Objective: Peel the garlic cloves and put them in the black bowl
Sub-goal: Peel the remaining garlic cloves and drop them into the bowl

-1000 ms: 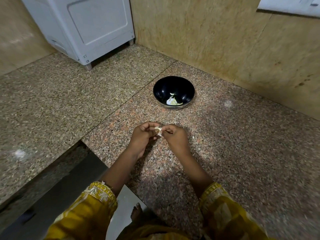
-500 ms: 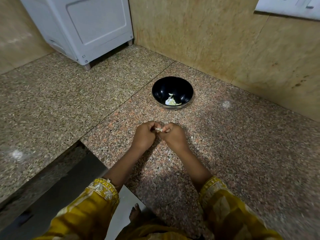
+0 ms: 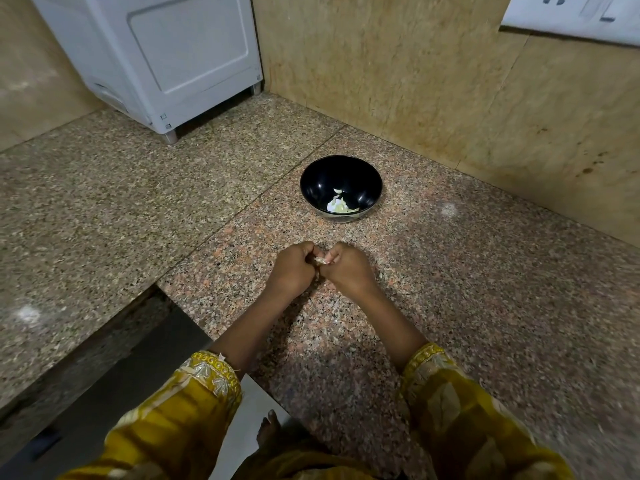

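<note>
**Fingers [image 3: 306, 251] of both hands curled tight on one garlic clove [image 3: 320, 260]**

A speckled granite counter [image 3: 485, 289] is seen from above, pinkish on the near slab and greyer on the slab to the left, with a thin seam running between the two. It is closed off at the back and right by a tan stone wall [image 3: 415, 81], on which a white socket plate [image 3: 571, 15] is mounted at the upper right. A white appliance [image 3: 166, 57] is stood on short feet in the far left corner. A darker ledge and a bare foot [image 3: 268, 431] are visible below the counter's near edge.

The left hand [image 3: 292, 271] and the right hand [image 3: 348, 271] are held together low over the pink slab, knuckles up, forearms reaching out of yellow embroidered sleeves [image 3: 194, 403]. Both sets of fingers are bent in closely, and the clove is pinched between the two hands at their tips, so that only a small pale part of it is shown. Whether its skin is partly off cannot be told.

The black bowl [image 3: 318, 181] is set on the same slab beyond the hands, near them but apart. Some pale pieces [image 3: 338, 206] are lying at its bottom.
</note>
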